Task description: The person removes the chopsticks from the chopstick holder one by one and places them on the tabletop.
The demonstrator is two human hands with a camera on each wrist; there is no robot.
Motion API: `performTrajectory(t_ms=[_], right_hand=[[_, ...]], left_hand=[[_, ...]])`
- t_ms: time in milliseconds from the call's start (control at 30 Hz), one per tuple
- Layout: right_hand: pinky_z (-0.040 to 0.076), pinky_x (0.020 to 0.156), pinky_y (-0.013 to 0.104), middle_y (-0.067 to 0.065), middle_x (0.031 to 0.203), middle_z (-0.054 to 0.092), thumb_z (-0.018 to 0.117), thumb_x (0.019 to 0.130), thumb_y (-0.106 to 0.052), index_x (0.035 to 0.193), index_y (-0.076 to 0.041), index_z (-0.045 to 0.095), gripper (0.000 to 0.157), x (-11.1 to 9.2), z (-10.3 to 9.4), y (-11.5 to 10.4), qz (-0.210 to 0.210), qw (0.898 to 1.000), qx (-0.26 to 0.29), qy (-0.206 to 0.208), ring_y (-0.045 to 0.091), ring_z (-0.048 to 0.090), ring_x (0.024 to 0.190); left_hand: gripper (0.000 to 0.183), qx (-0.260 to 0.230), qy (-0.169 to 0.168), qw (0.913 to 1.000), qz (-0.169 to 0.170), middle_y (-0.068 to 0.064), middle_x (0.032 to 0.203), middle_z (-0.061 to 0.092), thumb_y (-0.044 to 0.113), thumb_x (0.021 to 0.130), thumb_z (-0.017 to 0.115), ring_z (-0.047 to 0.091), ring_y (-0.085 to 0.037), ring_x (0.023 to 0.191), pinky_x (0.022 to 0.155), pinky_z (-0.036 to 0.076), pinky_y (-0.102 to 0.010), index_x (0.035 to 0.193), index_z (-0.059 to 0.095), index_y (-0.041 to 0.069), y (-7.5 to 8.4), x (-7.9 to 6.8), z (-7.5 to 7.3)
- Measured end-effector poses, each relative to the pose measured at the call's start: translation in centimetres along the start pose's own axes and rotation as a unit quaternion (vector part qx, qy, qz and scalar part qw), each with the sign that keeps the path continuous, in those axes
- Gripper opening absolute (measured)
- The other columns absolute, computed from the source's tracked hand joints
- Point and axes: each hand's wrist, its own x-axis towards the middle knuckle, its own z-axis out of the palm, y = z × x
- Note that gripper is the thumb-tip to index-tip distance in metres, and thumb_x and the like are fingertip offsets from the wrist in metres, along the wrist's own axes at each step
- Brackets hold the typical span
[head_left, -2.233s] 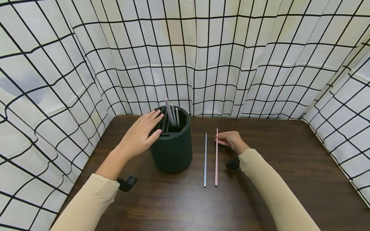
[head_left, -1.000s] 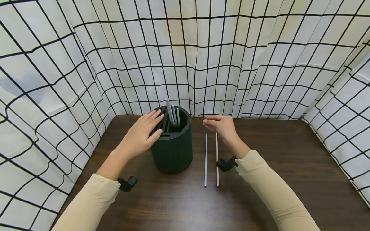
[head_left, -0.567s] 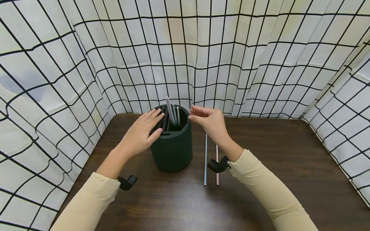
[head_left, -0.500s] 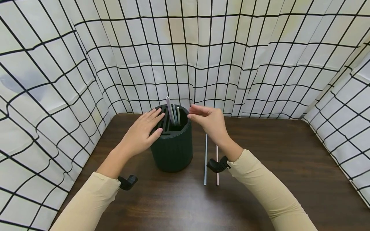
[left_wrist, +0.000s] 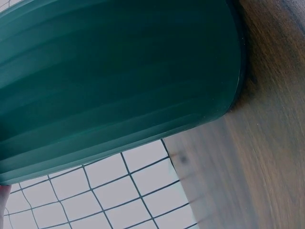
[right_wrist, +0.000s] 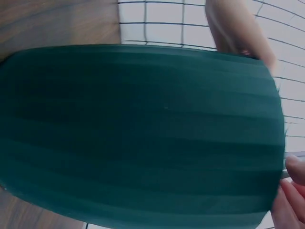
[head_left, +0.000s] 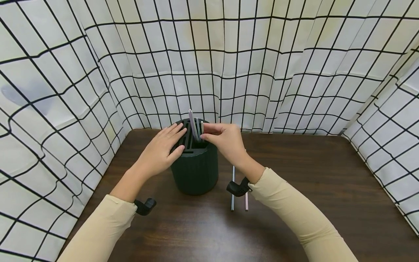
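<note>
A dark green ribbed utensil holder (head_left: 194, 174) stands on the table, its top split into narrow slots and one larger opening. Several chopsticks lean up out of that opening, among them a lilac chopstick (head_left: 193, 123). My left hand (head_left: 160, 149) rests flat across the holder's slotted top, fingers extended. At the opening, my right hand (head_left: 227, 140) pinches the rightmost pale chopstick (head_left: 202, 125) between thumb and fingers; the right wrist view shows the thumb (right_wrist: 294, 167) against it beside the rim. The chopstick's lower part is hidden inside the holder.
Right of the holder, a light blue chopstick (head_left: 232, 202) and a pink chopstick (head_left: 246, 203) lie side by side on the dark wooden table (head_left: 183, 233), partly hidden under the right arm. White grid-patterned curtains (head_left: 245, 65) enclose the back and sides.
My right hand has let go of the pink chopstick on the table and moved left to the holder, where it now pinches a chopstick. The left hand has stayed in place.
</note>
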Motion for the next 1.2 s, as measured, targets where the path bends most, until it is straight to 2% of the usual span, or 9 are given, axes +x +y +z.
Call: performTrajectory(t_ms=[233, 400, 500, 633, 767, 833, 900, 1067, 1200], right_hand=[[0.062, 0.077, 0.024, 0.013, 0.104, 0.077, 0.074, 0.089, -0.012, 0.107, -0.001, 0.078, 0.021, 0.1, 0.5, 0.5, -0.055, 0.997, -0.009, 0.048, 0.021, 0.075, 0.093], [0.061, 0.079, 0.022, 0.016, 0.099, 0.077, 0.074, 0.088, -0.007, 0.103, 0.003, 0.077, 0.019, 0.2, -0.6, -0.4, -0.118, 0.986, 0.053, 0.104, 0.018, 0.075, 0.091], [0.062, 0.079, 0.025, 0.02, 0.099, 0.076, 0.074, 0.087, -0.004, 0.102, 0.004, 0.077, 0.018, 0.1, -1.6, -1.8, -0.167, 0.973, 0.089, 0.128, 0.011, 0.075, 0.09], [0.062, 0.083, 0.032, 0.024, 0.097, 0.075, 0.073, 0.085, 0.002, 0.1, 0.009, 0.076, 0.017, -0.4, -2.6, -3.6, -0.226, 0.957, 0.123, 0.137, 0.005, 0.074, 0.09], [0.062, 0.086, 0.036, 0.011, 0.096, 0.078, 0.071, 0.083, 0.01, 0.1, 0.018, 0.071, 0.018, -1.2, -3.8, -4.9, -0.263, 0.938, 0.178, 0.139, 0.009, 0.075, 0.09], [0.062, 0.085, 0.037, 0.003, 0.096, 0.078, 0.071, 0.082, 0.011, 0.101, 0.022, 0.068, 0.022, -1.6, -4.5, -5.3, -0.271, 0.928, 0.209, 0.144, 0.013, 0.075, 0.089], [0.062, 0.085, 0.035, -0.001, 0.096, 0.078, 0.072, 0.082, 0.011, 0.102, 0.017, 0.071, 0.021, -2.1, -5.3, -5.5, -0.277, 0.919, 0.238, 0.149, 0.016, 0.076, 0.089], [0.063, 0.081, 0.034, 0.012, 0.092, 0.078, 0.075, 0.079, 0.009, 0.103, 0.004, 0.077, 0.025, -3.2, -7.3, -6.0, -0.282, 0.89, 0.305, 0.188, 0.024, 0.077, 0.084], [0.063, 0.075, 0.034, 0.02, 0.087, 0.077, 0.074, 0.077, 0.016, 0.103, 0.015, 0.072, 0.027, -3.5, -9.1, -6.2, -0.265, 0.869, 0.357, 0.22, 0.028, 0.077, 0.078]], left_hand=[[0.058, 0.0, 0.002, 1.0, -0.001, -0.011, 0.165, 0.026, 0.035, 0.104, 0.043, 0.019, -0.031, 0.155, 0.127, 0.014, -0.051, 0.155, 0.035, 0.007, 0.1, 0.0, 0.1], [0.059, -0.002, 0.003, 1.0, 0.003, -0.011, 0.165, 0.026, 0.036, 0.104, 0.042, 0.019, -0.031, 0.155, 0.127, 0.014, -0.05, 0.155, 0.034, 0.007, 0.2, 0.2, 0.2], [0.059, 0.0, 0.003, 1.0, 0.004, -0.011, 0.165, 0.026, 0.036, 0.105, 0.042, 0.019, -0.031, 0.155, 0.128, 0.014, -0.05, 0.155, 0.034, 0.007, 0.3, 0.3, 0.1], [0.059, 0.004, 0.0, 1.0, 0.0, -0.012, 0.165, 0.026, 0.035, 0.104, 0.043, 0.019, -0.031, 0.155, 0.127, 0.014, -0.051, 0.155, 0.034, 0.007, 0.3, 0.2, -0.1], [0.059, 0.002, -0.006, 1.0, -0.002, -0.012, 0.165, 0.026, 0.034, 0.104, 0.044, 0.019, -0.032, 0.155, 0.128, 0.013, -0.05, 0.155, 0.034, 0.007, 0.2, 0.0, -0.1], [0.059, 0.001, -0.007, 1.0, -0.002, -0.012, 0.165, 0.026, 0.034, 0.104, 0.043, 0.018, -0.031, 0.155, 0.128, 0.013, -0.05, 0.155, 0.033, 0.007, 0.2, -0.1, 0.0], [0.059, -0.001, -0.006, 1.0, -0.002, -0.011, 0.165, 0.026, 0.034, 0.104, 0.043, 0.018, -0.031, 0.155, 0.128, 0.014, -0.049, 0.156, 0.033, 0.007, 0.1, -0.1, 0.1], [0.059, -0.002, -0.003, 1.0, 0.0, -0.011, 0.164, 0.027, 0.035, 0.104, 0.043, 0.019, -0.031, 0.155, 0.127, 0.014, -0.05, 0.156, 0.033, 0.008, 0.1, -0.2, 0.3], [0.059, -0.001, 0.002, 1.0, 0.002, -0.011, 0.164, 0.027, 0.035, 0.104, 0.043, 0.019, -0.031, 0.155, 0.128, 0.014, -0.049, 0.156, 0.034, 0.008, 0.1, 0.0, 0.1]])
